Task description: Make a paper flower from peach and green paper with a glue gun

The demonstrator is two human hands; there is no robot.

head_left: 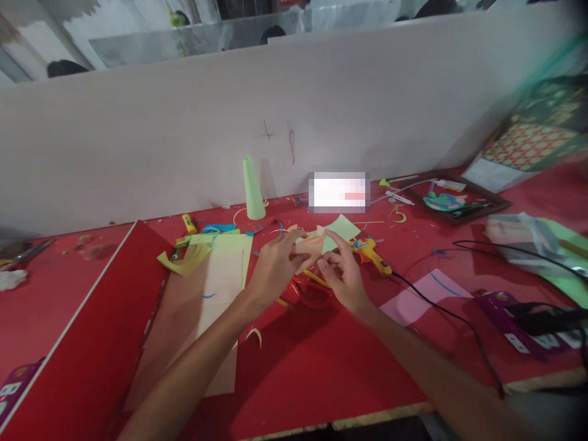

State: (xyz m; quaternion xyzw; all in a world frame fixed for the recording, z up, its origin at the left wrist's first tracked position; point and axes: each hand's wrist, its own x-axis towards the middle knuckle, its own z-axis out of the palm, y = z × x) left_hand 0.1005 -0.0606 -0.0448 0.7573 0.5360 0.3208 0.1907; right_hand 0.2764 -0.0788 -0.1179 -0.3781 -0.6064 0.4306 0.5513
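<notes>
Both hands meet above the red table (pixel 321 367) and pinch one small peach-coloured paper piece (pixel 309 250) between them. My left hand (pixel 274 267) grips its left side with thumb and fingers closed. My right hand (pixel 342 274) holds its right end, fingers curled. A light green paper sheet (pixel 340 230) lies just behind the hands. Red-handled scissors (pixel 311 293) lie on the table under the hands. A yellow glue gun (pixel 374 255) rests right of the hands, its black cord (pixel 452 317) trailing toward the front right.
A pale green paper cone (pixel 252 188) stands by the white partition (pixel 294 122). Cream and yellow-green sheets (pixel 223 269) lie at left beside a red board (pixel 87 343). A pink sheet (pixel 425 300), a purple power strip (pixel 509 318) and a framed craft (pixel 452 201) sit at right.
</notes>
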